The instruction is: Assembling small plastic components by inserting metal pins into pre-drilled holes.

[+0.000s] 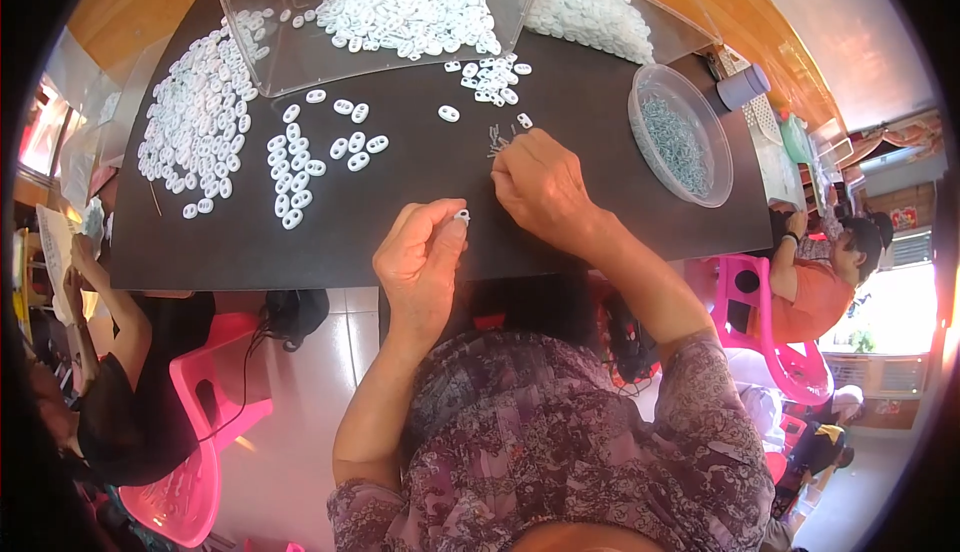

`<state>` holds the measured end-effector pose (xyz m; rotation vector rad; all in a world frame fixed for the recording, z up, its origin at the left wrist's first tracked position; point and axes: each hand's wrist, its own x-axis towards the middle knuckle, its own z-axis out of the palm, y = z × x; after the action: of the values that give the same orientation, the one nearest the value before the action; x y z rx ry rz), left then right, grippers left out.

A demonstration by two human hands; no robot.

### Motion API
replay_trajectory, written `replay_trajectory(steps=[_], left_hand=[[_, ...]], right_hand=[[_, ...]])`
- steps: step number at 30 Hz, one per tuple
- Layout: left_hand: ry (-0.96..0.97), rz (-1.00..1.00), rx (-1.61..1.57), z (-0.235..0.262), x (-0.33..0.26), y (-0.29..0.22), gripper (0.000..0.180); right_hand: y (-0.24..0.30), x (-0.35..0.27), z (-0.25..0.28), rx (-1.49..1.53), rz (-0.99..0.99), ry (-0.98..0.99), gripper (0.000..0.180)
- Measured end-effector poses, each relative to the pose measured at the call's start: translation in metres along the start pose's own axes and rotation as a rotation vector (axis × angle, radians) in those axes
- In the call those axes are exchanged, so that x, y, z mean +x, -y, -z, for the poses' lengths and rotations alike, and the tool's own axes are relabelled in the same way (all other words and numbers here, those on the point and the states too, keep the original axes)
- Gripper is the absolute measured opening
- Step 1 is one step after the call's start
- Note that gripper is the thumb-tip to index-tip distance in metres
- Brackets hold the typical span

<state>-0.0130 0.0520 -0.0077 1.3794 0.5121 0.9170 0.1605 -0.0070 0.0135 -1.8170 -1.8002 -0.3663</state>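
Note:
Near the table's front edge, my left hand (418,257) pinches a small white oval piece with two holes (461,216) between thumb and forefinger. Further forward and to the right, my right hand (543,184) rests with curled fingers beside a little heap of small metal screws (495,139). Its fingertips are hidden under the hand, so what they grip cannot be made out. Just beyond it lies a single white piece (525,121), and past that a small cluster of white pieces (492,79). Another group of finished-looking white ovals (291,172) lies to the left.
A large heap of white pieces (200,117) covers the table's left end. Behind stands a clear bin (350,77) holding more, next to a bag of pale pieces (590,17). A round tub of screws (640,122) sits at right. Other people sit on both sides.

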Motion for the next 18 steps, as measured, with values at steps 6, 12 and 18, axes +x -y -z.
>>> replay_trajectory(steps=[6, 12, 18], left_hand=[[-0.007, 0.031, -0.033, 0.001, 0.000, -0.002, 0.014], [-0.070, 0.183, -0.290, 0.001, -0.001, -0.010, 0.016], [-0.051, 0.118, -0.302, 0.004, -0.006, -0.016, 0.016]], right_hand=[[0.026, -0.006, 0.018, 0.373, -0.210, -0.019, 0.011], [0.038, -0.009, 0.029, 0.929, -0.663, 0.121, 0.013], [0.041, -0.012, 0.027, 1.220, -0.735, 0.139, 0.014]])
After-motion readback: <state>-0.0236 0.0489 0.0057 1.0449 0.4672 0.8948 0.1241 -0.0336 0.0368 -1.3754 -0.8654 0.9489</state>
